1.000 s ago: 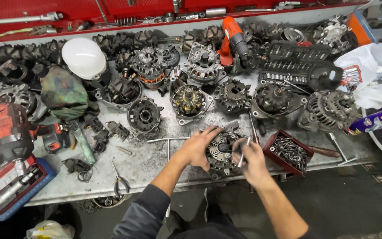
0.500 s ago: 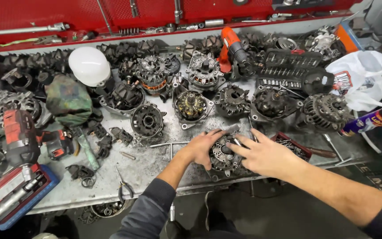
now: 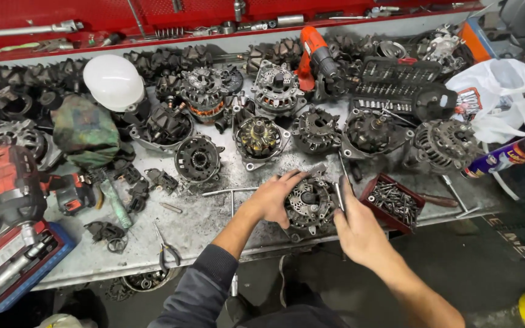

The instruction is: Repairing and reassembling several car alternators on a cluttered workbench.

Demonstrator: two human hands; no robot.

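Left hand keeps its grip clamped on the alternator part near the worktop front edge. Right hand was spread flat over it half a second ago; now it's pulled back, closed around a thin metal tool.

Bright, even light falls from overhead, and the grey desk is well lit from left to right. Shadows are short and soft — small dark patches close beneath the metal parts. The white helmet at the far left shows a mild sheen, nearly blown out, and the white plastic bag at the far right is just as bright. The floor near the viewer is dimmer. Focus is sharp in the middle; the wide lens bends the edges — the far red shelf curves.
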